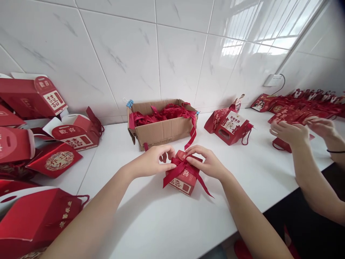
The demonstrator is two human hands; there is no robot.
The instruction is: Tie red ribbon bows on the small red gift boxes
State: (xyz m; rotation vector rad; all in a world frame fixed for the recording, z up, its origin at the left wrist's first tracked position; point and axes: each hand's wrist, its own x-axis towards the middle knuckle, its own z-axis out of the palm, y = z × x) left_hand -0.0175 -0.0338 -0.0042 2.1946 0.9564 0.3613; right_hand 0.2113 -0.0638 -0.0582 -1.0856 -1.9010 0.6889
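A small red gift box (181,184) with gold print sits on the white table in front of me. Across its top lies a red ribbon (199,178) tied in a bow, its two tails hanging over the sides. My left hand (157,160) is at the bow's left loop, thumb against the ribbon and fingers curled. On the other side my right hand (207,163) pinches the right part of the bow near the knot, thumb on top. Some right fingertips are hidden behind the box and bow.
Behind the gift box stands a cardboard box (164,133) of loose red ribbons, one strip hanging out. Larger red boxes (78,131) crowd the left. A red handled box (233,127) stands right of the cardboard. A co-worker's hands (292,133) handle red items at far right.
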